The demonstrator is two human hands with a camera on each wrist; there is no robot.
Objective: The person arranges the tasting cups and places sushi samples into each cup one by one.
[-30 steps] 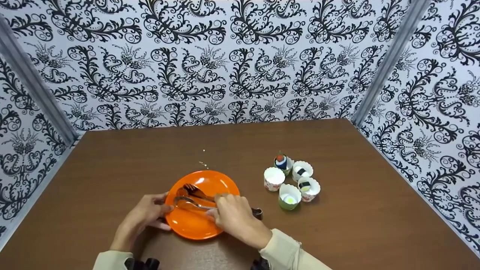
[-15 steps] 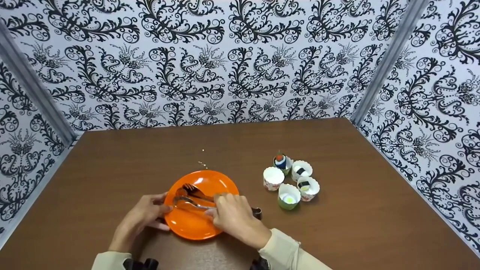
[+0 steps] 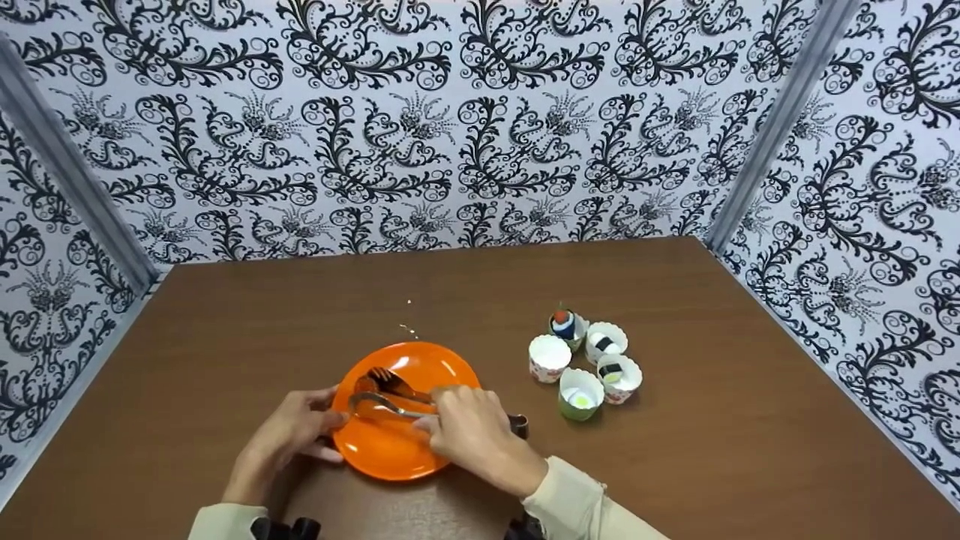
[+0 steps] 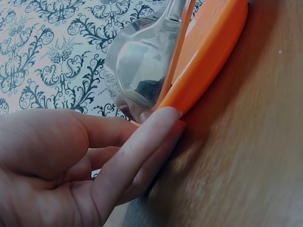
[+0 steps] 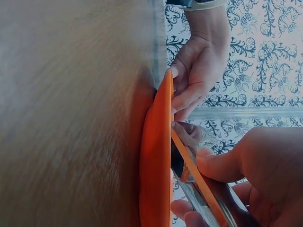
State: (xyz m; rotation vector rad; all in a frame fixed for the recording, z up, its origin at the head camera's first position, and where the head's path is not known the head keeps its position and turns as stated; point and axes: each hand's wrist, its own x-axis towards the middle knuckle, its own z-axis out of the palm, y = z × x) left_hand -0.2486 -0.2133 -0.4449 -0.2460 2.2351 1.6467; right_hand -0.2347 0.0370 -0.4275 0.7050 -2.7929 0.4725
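An orange plate point(image 3: 391, 451) lies on the brown table, in front of the person. My left hand point(image 3: 291, 426) pinches its left rim, fingertips at the edge in the left wrist view. My right hand point(image 3: 476, 435) grips metal serving tongs point(image 3: 407, 413) over the plate. One tong end is a fork point(image 3: 385, 378); the other is a rounded spoon bowl point(image 4: 142, 66). Both ends point left over the plate, and the tongs' bent end point(image 3: 519, 426) sticks out past the right hand. That hand hides the middle of the tongs. Between the ends I see no food.
Right of the plate stand several paper baking cups point(image 3: 549, 358), grouped closely. Some hold sushi-like pieces, one a dark piece with a red top point(image 3: 562, 322). Small white crumbs point(image 3: 409, 330) lie behind the plate. Patterned walls point(image 3: 480, 150) enclose the table.
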